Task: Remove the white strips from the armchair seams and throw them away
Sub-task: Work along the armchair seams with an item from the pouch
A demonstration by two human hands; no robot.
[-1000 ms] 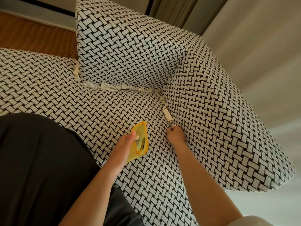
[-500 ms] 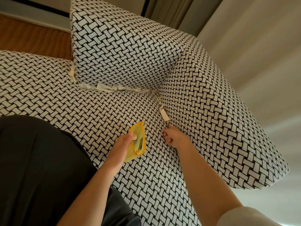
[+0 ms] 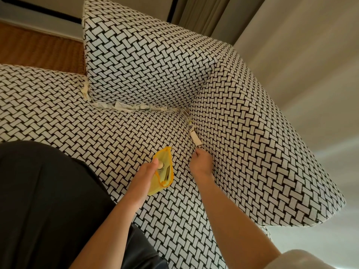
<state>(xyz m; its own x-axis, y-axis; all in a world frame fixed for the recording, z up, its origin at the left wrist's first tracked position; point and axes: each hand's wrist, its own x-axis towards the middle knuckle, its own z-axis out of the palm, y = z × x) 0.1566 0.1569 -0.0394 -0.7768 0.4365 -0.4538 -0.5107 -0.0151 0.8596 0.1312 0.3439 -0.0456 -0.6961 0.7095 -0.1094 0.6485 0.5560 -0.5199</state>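
**A:** What has changed since the earlier frame?

**B:** Little is noted. The right hand (image 3: 201, 164) is kept at the side seam (image 3: 187, 115) of the armchair (image 3: 155, 55).

**A:** Which step is in hand?

**B:** It is judged to be extraction. A second strip (image 3: 132, 107) is left in the back seam (image 3: 174, 109). The white strip (image 3: 195, 139) is pinched at its near end by curled fingers. Its long axis is laid along the side seam, pointed at the back corner. A steady pull along that line is called for. A yellow pouch (image 3: 165, 171) is gripped by the left hand (image 3: 145, 171).

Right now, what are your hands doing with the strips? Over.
Right hand pinches side-seam strip. Left hand holds yellow pouch. Back-seam strip not yet pulled. Nothing in the way.
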